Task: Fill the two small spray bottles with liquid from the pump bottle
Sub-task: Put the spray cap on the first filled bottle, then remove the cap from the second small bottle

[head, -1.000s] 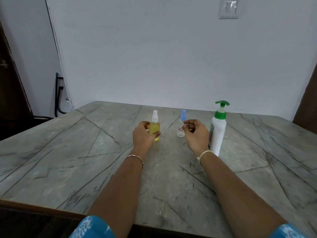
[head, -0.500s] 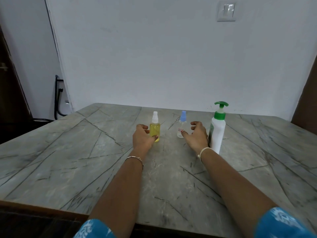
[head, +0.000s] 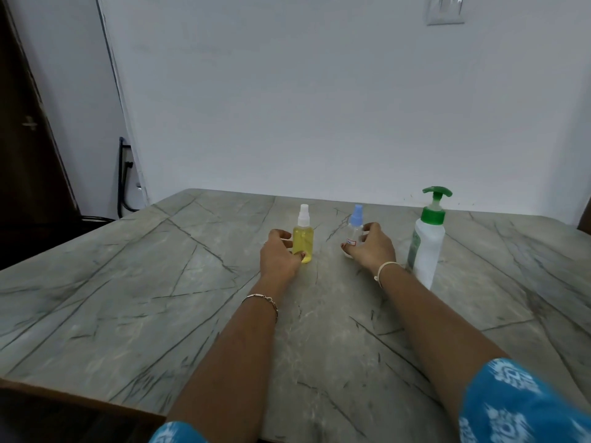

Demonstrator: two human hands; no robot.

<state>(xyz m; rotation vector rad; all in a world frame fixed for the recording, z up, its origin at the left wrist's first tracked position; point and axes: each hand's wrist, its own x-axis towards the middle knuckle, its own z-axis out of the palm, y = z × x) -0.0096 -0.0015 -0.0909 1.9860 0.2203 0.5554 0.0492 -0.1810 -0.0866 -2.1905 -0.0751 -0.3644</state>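
Yellow bottle [head: 303, 239] is standing upright on the bench [head: 128, 298], left of centre, and the left hand [head: 279, 255] is wrapping round its lower body, thumb at the front near the base and fingers going behind. That grip is narrow and is holding the bottle. It is looking full of yellow liquid, so I am guessing it has a little weight, though it is small, smooth plastic and could slip or tip. I would be taking it low on the body and twisting the white spray top with the other hand.

Just to its right, the clear bottle [head: 354, 231] with the blue top is also standing upright. The right hand [head: 372, 247] is curling round it, thumb by the small label and fingers behind. This grip is looking lighter, but it is closing on the bottle. The bottle is looking empty or nearly so, so I am judging it very light and easy to knock over. It is wanting a firm hold at the waist.

Further right, apart from both hands, the pump bottle [head: 427, 247] is standing untouched. It is the tallest and probably the heaviest. Steadying its body while pressing the green head seems the way to handle it.
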